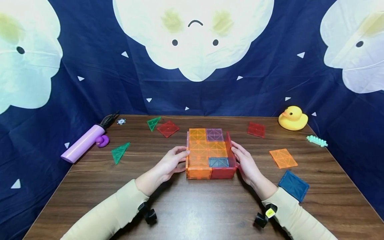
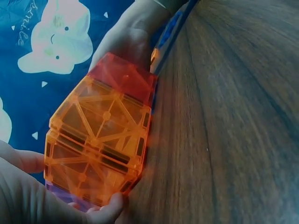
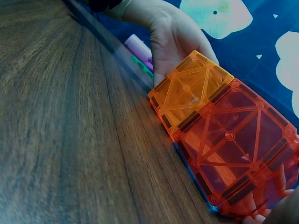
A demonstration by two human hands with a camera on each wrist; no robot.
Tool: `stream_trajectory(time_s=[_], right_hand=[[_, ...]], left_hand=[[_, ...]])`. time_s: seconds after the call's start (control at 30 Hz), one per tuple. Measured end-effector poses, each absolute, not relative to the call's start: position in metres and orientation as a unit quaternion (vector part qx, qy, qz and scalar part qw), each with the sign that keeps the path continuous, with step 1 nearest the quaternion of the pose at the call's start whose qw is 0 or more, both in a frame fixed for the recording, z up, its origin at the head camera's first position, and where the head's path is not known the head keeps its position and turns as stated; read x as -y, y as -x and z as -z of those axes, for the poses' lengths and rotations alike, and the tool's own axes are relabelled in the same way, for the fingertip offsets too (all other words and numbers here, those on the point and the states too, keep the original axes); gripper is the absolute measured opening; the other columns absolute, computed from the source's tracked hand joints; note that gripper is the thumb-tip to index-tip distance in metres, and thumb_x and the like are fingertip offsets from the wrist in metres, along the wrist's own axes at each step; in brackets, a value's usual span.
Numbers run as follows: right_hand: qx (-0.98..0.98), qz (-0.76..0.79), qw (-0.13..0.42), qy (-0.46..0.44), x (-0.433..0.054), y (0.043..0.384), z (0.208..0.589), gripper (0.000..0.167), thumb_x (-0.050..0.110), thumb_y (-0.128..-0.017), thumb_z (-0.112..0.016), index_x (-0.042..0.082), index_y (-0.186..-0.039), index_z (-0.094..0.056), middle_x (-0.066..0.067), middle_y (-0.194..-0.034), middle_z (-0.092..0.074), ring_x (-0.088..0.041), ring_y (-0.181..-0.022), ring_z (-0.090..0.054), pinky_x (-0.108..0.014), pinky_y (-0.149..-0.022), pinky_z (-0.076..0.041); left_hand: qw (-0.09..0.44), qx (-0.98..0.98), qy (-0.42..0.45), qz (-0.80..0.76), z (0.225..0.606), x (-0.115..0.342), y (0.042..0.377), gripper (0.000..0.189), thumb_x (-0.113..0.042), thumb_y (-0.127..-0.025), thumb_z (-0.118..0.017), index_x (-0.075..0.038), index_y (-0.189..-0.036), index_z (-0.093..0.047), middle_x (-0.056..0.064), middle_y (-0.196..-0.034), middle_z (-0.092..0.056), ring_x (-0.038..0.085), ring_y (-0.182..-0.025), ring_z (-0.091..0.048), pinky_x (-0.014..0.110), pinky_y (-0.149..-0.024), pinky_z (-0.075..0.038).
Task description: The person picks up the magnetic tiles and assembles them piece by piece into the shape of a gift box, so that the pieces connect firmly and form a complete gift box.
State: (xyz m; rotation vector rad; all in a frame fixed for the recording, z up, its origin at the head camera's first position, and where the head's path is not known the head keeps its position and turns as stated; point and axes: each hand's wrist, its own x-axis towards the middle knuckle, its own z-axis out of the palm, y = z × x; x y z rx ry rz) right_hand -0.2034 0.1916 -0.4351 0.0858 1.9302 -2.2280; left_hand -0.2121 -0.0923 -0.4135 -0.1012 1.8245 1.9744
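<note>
A low, open-topped box of see-through magnetic tiles (image 1: 198, 173) sits in front of me on the table. Its floor has orange tiles, a purple tile (image 1: 214, 134) and a blue tile (image 1: 218, 162); an orange and a red tile form the near wall. My left hand (image 1: 169, 163) grips the box's left side, thumb near the top edge and fingers lower down. On the opposite side my right hand (image 1: 247, 163) holds the upright red wall tile (image 1: 229, 146). In the right wrist view, fingertips show through the red tile (image 3: 229, 135).
Loose green triangles (image 1: 120, 152), red squares (image 1: 256, 129), an orange square (image 1: 283, 158) and a blue tile (image 1: 293, 185) lie around the box. A purple pump (image 1: 82, 143) is at left, a yellow rubber duck (image 1: 293, 118) and a mint-coloured toy (image 1: 317, 140) at right.
</note>
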Motion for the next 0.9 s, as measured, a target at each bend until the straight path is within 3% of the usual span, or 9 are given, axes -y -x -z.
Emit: stream_trajectory(time_s=[0.17, 0.27, 0.4, 0.53, 0.67, 0.9], right_hand=[[-0.654, 0.749, 0.098, -0.028, -0.191, 0.205, 0.435, 0.053, 0.021, -0.111, -0.038, 0.004, -0.16, -0.029, -0.02, -0.16, -0.034, -0.032, -0.144, -0.036, -0.04, -0.11, -0.037], [-0.656, 0.747, 0.101, -0.028, -0.19, 0.206, 0.433, 0.052, 0.02, -0.111, -0.038, 0.004, -0.159, -0.03, -0.021, -0.159, -0.036, -0.032, -0.143, -0.037, -0.036, -0.107, -0.041], [-0.659, 0.745, 0.102, -0.031, -0.19, 0.213, 0.427, 0.05, 0.019, -0.11, -0.037, 0.002, -0.157, -0.033, -0.021, -0.157, -0.038, -0.03, -0.142, -0.039, -0.032, -0.105, -0.043], [-0.647, 0.757, 0.09, -0.023, -0.192, 0.227, 0.419, 0.05, 0.02, -0.11, -0.036, 0.001, -0.157, -0.032, -0.02, -0.159, -0.034, -0.03, -0.145, -0.034, -0.04, -0.115, -0.033], [-0.639, 0.765, 0.082, -0.008, -0.193, 0.242, 0.417, 0.05, 0.019, -0.112, -0.032, -0.001, -0.157, -0.031, -0.02, -0.162, -0.03, -0.032, -0.148, -0.029, -0.045, -0.12, -0.025], [-0.646, 0.759, 0.083, -0.008, -0.194, 0.254, 0.421, 0.048, 0.02, -0.113, -0.031, -0.003, -0.154, -0.037, -0.02, -0.154, -0.044, -0.037, -0.142, -0.037, -0.039, -0.11, -0.039]], left_hand=[[0.204, -0.654, 0.045, -0.727, 0.415, 0.09, 0.206, 0.05, -0.019, -0.105, -0.053, 0.006, -0.146, -0.038, 0.026, -0.142, -0.045, 0.04, -0.132, -0.045, 0.056, -0.105, -0.043], [0.187, -0.638, 0.04, -0.746, 0.417, 0.088, 0.194, 0.052, -0.017, -0.104, -0.05, 0.007, -0.147, -0.034, 0.028, -0.147, -0.04, 0.04, -0.136, -0.038, 0.058, -0.112, -0.034], [0.167, -0.631, 0.022, -0.757, 0.417, 0.086, 0.168, 0.06, -0.016, -0.105, -0.046, 0.005, -0.156, -0.022, 0.03, -0.159, -0.022, 0.042, -0.148, -0.021, 0.062, -0.117, -0.02], [0.164, -0.645, 0.018, -0.746, 0.414, 0.083, 0.146, 0.068, -0.022, -0.107, -0.046, -0.002, -0.162, -0.013, 0.029, -0.165, -0.008, 0.041, -0.152, -0.009, 0.063, -0.118, -0.015], [0.167, -0.655, 0.014, -0.737, 0.415, 0.08, 0.137, 0.069, -0.026, -0.109, -0.047, -0.007, -0.164, -0.011, 0.028, -0.166, -0.007, 0.039, -0.153, -0.01, 0.059, -0.12, -0.015], [0.166, -0.646, -0.015, -0.745, 0.422, 0.075, 0.139, 0.066, -0.024, -0.11, -0.045, -0.007, -0.164, -0.012, 0.024, -0.167, -0.013, 0.039, -0.151, -0.019, 0.059, -0.119, -0.017]])
